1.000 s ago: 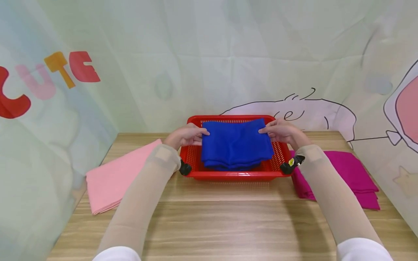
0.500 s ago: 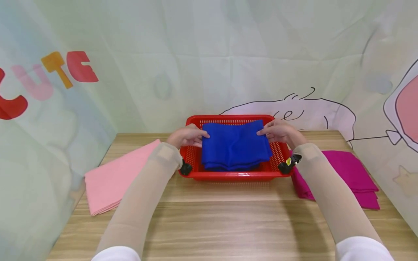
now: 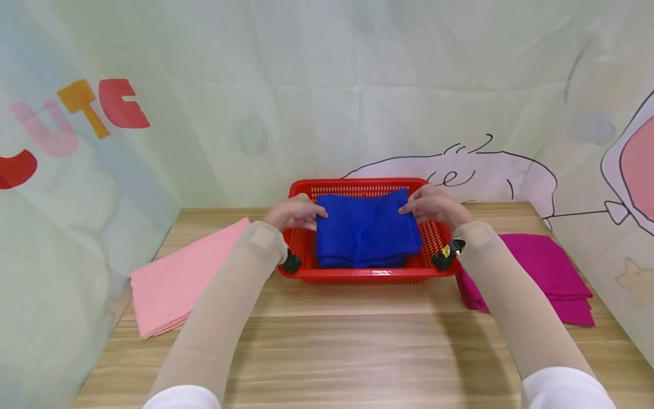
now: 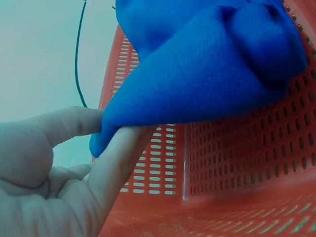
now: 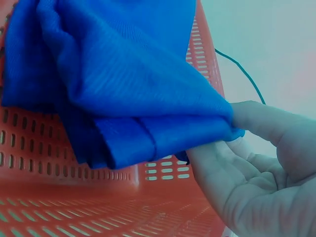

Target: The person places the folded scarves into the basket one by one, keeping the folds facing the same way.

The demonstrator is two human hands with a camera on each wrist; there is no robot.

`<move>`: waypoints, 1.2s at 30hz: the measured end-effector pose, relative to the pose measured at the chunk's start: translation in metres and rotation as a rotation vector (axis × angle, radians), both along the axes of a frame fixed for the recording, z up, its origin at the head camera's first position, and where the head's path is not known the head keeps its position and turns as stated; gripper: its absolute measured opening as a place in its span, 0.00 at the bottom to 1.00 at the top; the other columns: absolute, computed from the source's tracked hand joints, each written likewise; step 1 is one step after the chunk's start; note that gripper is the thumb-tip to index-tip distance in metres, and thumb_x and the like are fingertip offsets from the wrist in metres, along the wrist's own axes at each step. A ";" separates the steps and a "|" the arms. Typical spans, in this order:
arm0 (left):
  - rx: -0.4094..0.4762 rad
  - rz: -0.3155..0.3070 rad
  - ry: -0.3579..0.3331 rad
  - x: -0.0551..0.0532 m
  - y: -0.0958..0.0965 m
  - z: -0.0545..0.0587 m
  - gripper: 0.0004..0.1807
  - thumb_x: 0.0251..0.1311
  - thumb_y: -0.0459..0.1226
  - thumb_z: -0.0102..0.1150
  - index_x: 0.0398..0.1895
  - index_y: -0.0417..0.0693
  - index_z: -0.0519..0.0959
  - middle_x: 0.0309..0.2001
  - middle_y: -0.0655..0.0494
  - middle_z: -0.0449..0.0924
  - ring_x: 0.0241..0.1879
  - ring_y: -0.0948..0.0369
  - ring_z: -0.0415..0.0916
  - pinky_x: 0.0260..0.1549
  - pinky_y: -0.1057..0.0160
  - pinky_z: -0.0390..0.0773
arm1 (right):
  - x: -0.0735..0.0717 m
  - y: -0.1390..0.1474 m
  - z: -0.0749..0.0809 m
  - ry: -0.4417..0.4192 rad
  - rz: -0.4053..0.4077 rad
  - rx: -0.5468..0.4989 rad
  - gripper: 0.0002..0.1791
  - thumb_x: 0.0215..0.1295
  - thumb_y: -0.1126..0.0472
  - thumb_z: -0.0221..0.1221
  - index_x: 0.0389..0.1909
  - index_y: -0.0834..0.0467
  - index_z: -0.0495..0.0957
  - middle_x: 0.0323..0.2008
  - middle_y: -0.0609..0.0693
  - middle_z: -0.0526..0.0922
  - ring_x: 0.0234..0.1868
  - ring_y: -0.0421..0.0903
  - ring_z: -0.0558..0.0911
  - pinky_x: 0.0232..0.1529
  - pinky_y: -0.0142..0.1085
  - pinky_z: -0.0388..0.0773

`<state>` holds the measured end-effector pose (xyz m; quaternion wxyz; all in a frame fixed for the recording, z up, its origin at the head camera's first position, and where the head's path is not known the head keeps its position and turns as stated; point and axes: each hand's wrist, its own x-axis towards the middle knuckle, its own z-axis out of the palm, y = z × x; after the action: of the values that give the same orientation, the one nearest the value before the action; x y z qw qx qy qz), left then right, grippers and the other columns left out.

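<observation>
A folded blue cloth [image 3: 365, 230] hangs inside the red perforated plastic basket [image 3: 375, 274]. My left hand [image 3: 297, 213] pinches its left edge between thumb and fingers, and my right hand [image 3: 431, 205] pinches the right edge. In the left wrist view, the cloth [image 4: 197, 74] droops from the fingertips over the slotted basket wall [image 4: 153, 163]. Layered folds of the cloth [image 5: 133, 84] show in the right wrist view, sagging from the right hand [image 5: 261, 158] above the basket floor.
A folded pink cloth [image 3: 189, 275] lies on the wooden table [image 3: 347, 346] at the left. To the right, a folded magenta cloth [image 3: 546, 272] lies partly behind the right forearm. A printed curtain [image 3: 317, 102] stands right behind the basket.
The right hand has moved slightly left and the left hand a little right, so the pinched edges of the blue cloth are closer together. Both hands keep their pinch.
</observation>
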<state>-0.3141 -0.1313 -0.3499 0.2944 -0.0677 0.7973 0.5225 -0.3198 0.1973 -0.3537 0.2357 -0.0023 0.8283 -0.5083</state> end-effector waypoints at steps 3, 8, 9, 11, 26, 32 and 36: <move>-0.043 0.000 0.011 0.000 0.000 0.000 0.10 0.66 0.36 0.63 0.37 0.38 0.74 0.19 0.53 0.68 0.18 0.61 0.76 0.52 0.56 0.80 | 0.000 -0.003 0.001 0.008 0.008 0.016 0.19 0.65 0.63 0.66 0.18 0.56 0.69 0.18 0.49 0.75 0.25 0.45 0.79 0.37 0.35 0.85; -0.068 -0.010 0.013 -0.001 0.001 0.001 0.11 0.66 0.36 0.63 0.33 0.39 0.71 0.18 0.54 0.65 0.16 0.61 0.73 0.51 0.56 0.80 | 0.000 -0.007 0.003 0.012 0.037 0.023 0.21 0.65 0.65 0.66 0.17 0.57 0.66 0.16 0.48 0.69 0.23 0.44 0.77 0.34 0.34 0.84; -0.074 -0.014 0.015 -0.001 0.001 0.001 0.11 0.66 0.36 0.63 0.32 0.40 0.71 0.17 0.54 0.65 0.16 0.61 0.73 0.51 0.56 0.80 | 0.001 -0.008 0.004 0.015 0.043 0.027 0.21 0.65 0.65 0.66 0.18 0.57 0.66 0.17 0.48 0.70 0.23 0.44 0.77 0.34 0.34 0.84; -0.083 -0.022 0.014 0.000 0.001 0.002 0.11 0.67 0.36 0.62 0.33 0.39 0.72 0.17 0.54 0.65 0.16 0.61 0.73 0.50 0.57 0.80 | 0.000 -0.009 0.003 0.021 0.054 0.046 0.20 0.65 0.65 0.66 0.18 0.58 0.66 0.17 0.49 0.72 0.25 0.45 0.80 0.37 0.37 0.85; -0.103 -0.050 0.011 0.000 0.000 0.001 0.11 0.66 0.35 0.63 0.34 0.38 0.71 0.16 0.55 0.63 0.14 0.62 0.69 0.39 0.63 0.84 | -0.002 -0.017 -0.002 0.033 0.072 0.154 0.20 0.65 0.65 0.66 0.19 0.59 0.67 0.18 0.50 0.70 0.25 0.46 0.77 0.36 0.36 0.85; -0.100 -0.055 0.025 0.001 0.002 0.000 0.13 0.65 0.33 0.63 0.37 0.37 0.68 0.19 0.54 0.63 0.15 0.61 0.69 0.30 0.66 0.84 | -0.001 -0.018 -0.001 0.027 0.108 0.198 0.19 0.64 0.65 0.66 0.21 0.60 0.66 0.17 0.48 0.66 0.22 0.45 0.72 0.32 0.33 0.82; -0.098 -0.057 0.038 0.002 0.005 -0.001 0.15 0.65 0.33 0.64 0.40 0.38 0.65 0.28 0.50 0.66 0.21 0.59 0.72 0.31 0.65 0.84 | 0.001 -0.018 0.000 0.019 0.120 0.229 0.19 0.65 0.65 0.66 0.22 0.60 0.65 0.16 0.48 0.64 0.21 0.44 0.70 0.29 0.31 0.79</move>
<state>-0.3126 -0.1267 -0.3507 0.2903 -0.0495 0.8290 0.4753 -0.3191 0.1793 -0.3535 0.2565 -0.0296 0.8814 -0.3956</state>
